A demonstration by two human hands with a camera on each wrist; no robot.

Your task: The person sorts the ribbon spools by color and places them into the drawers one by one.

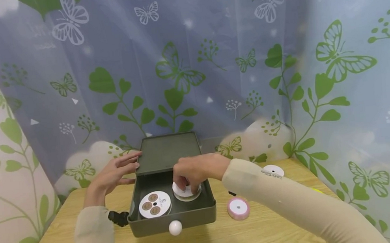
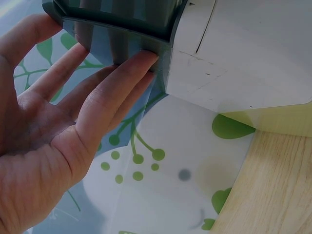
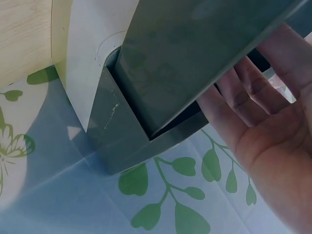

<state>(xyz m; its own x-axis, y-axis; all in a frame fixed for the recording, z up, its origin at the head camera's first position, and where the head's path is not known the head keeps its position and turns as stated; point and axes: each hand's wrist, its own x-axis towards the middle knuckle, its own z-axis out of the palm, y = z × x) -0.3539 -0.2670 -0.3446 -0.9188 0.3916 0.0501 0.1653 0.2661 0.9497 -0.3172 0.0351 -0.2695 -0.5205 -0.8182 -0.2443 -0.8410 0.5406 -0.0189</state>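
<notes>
A dark green box with a top panel [image 1: 169, 152] has its drawer [image 1: 198, 216] pulled out, a white round knob [image 1: 175, 227] on the front. In the drawer's left part lies a white ribbon spool [image 1: 161, 198] with brown round labels. My right hand [image 1: 196, 171] reaches in on the right side and grips another white spool [image 1: 187, 193] from above; in the right wrist view the fingertips of that hand [image 3: 273, 107] are hidden behind the box edge. With extended fingers, my left hand [image 1: 116, 172] touches the box's left side, also seen by the left wrist camera [image 2: 63, 117].
On the wooden table [image 1: 97, 242], right of the drawer, lies a pink-rimmed spool [image 1: 238, 208]. Another white spool [image 1: 273, 170] lies farther back, and a yellow edge [image 1: 317, 190] shows behind my right sleeve. A patterned curtain [image 1: 181, 59] hangs behind the table.
</notes>
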